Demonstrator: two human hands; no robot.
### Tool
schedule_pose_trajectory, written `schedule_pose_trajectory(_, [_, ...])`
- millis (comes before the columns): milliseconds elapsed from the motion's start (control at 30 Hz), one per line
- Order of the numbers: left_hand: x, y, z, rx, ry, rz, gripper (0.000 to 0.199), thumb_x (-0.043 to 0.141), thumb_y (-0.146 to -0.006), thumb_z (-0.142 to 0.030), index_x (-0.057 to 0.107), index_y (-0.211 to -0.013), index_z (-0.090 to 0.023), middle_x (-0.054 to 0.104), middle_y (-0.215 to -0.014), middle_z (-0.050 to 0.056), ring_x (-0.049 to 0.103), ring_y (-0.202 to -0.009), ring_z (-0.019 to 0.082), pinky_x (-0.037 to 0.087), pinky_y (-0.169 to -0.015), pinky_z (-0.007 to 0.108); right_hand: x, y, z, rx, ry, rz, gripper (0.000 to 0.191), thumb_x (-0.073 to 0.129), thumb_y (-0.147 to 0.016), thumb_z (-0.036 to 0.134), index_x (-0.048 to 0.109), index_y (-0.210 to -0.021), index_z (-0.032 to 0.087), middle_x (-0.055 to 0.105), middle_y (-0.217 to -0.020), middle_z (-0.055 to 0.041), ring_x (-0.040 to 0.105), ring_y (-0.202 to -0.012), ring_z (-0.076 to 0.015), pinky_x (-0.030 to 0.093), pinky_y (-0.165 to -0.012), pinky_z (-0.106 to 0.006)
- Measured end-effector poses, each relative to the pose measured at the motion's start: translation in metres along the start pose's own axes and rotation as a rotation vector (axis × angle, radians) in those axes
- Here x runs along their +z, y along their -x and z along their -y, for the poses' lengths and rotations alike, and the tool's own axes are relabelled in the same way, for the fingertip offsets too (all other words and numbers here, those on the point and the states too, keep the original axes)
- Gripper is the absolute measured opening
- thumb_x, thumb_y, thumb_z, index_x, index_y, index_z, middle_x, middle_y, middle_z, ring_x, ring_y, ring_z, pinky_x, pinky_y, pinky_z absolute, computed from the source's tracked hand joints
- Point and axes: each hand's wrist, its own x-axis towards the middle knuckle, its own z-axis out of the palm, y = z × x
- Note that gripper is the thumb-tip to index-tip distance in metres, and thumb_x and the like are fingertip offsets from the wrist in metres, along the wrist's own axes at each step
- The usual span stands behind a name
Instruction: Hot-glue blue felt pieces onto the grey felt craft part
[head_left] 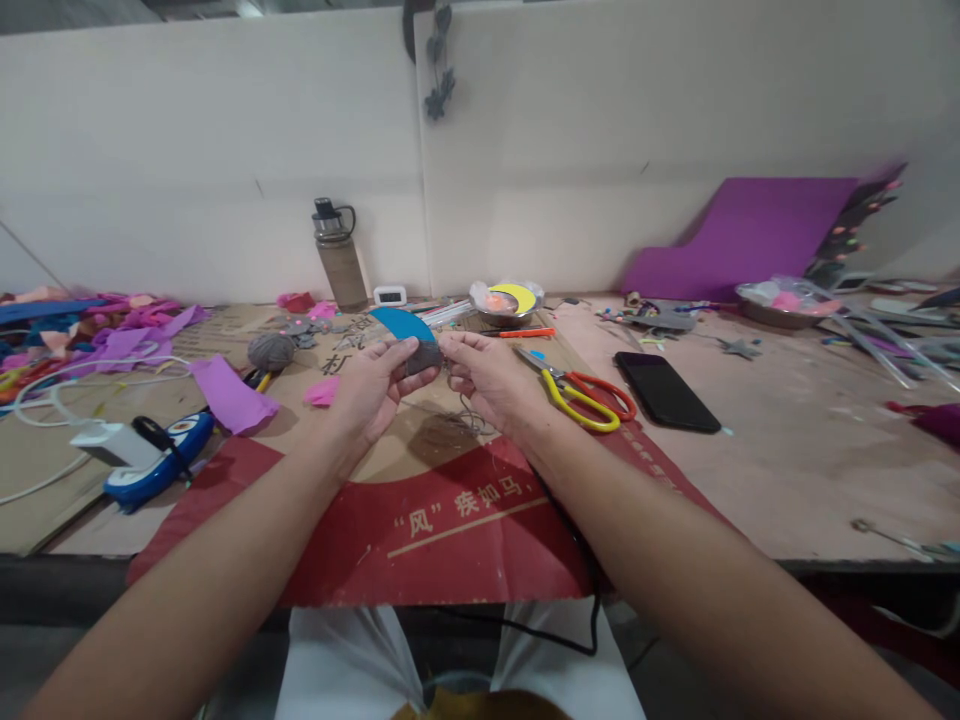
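Note:
My left hand (386, 378) is closed on a felt piece with a blue crescent-shaped part (403, 324) and a dark grey part (425, 355) below it. Close against its right edge, my right hand (484, 375) pinches with thumb and fingertips; what lies in the pinch is too small to make out. Thin grey thread (471, 418) lies loosely looped under the right hand. Scissors (592, 395) with one yellow and one red handle lie just right of that hand. Beneath both hands is a cardboard sheet (480, 520) with red print.
A black phone (666, 391) lies at right. Further back stand a bottle (341, 262), a small white digital clock (390, 296) and a bowl with a yellow crescent (516, 297). A grey yarn ball (271, 351), a blue power strip (161, 462) and felt scraps (127, 335) are at left.

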Motion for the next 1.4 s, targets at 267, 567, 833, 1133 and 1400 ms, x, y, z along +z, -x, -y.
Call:
schedule_pose_trajectory(267, [-0.0004,-0.0012,0.0007,0.000,-0.020,0.007,0.014,0.077,-0.067,-0.017,0.070,-0.079,-0.014,0.072,-0.084,0.005,0.067,-0.077,0.014,0.058,-0.068,0.026,-0.0001,0.0016,0.0006,0.021,-0.078,0.061,0.033,0.079,-0.061,0.038,0.053,-0.068,0.018,0.031,-0.055,0.0102,0.018,-0.048,-0.0044,0.012,-0.048,-0.025])
schedule_pose_trajectory(567, [-0.0020,-0.0020,-0.0017,-0.059,0.006,-0.035,0.010,0.074,-0.069,-0.018,0.068,-0.077,-0.015,0.071,-0.079,0.002,0.065,-0.071,0.013,0.058,-0.062,0.025,0.0022,0.0043,-0.0003,0.012,-0.061,0.060,0.034,0.082,-0.057,0.039,0.060,-0.071,0.017,0.035,-0.054,0.0096,0.020,-0.049,-0.0045,0.012,-0.048,-0.023])
schedule_pose_trajectory(833, [-0.0017,-0.0011,-0.0010,-0.026,-0.015,-0.022,0.014,0.077,-0.066,-0.020,0.067,-0.074,-0.015,0.069,-0.077,0.003,0.064,-0.071,0.014,0.058,-0.063,0.026,-0.0002,0.0021,-0.0015,-0.107,0.144,-0.025,0.026,0.073,-0.067,0.040,0.061,-0.071,0.017,0.046,-0.062,0.0055,0.031,-0.052,-0.0059,0.022,-0.048,-0.024])
schedule_pose_trajectory(1133, [-0.0011,0.0001,-0.0021,-0.006,-0.023,0.008,0.015,0.077,-0.066,-0.020,0.067,-0.076,-0.014,0.069,-0.078,0.002,0.064,-0.071,0.013,0.058,-0.065,0.026,0.0000,0.0010,-0.0041,-0.132,0.187,-0.033,0.026,0.071,-0.069,0.042,0.061,-0.073,0.018,0.047,-0.065,0.0045,0.033,-0.055,-0.0066,0.023,-0.048,-0.024])
schedule_pose_trajectory(1400, [-0.0017,0.0007,-0.0013,0.006,-0.001,0.023,0.010,0.074,-0.070,-0.017,0.067,-0.076,-0.014,0.071,-0.077,0.002,0.066,-0.071,0.013,0.059,-0.065,0.026,0.0043,0.0068,-0.0013,-0.034,-0.030,0.044,0.027,0.076,-0.064,0.035,0.056,-0.072,0.019,0.036,-0.057,0.0091,0.023,-0.049,-0.0045,0.016,-0.047,-0.022])
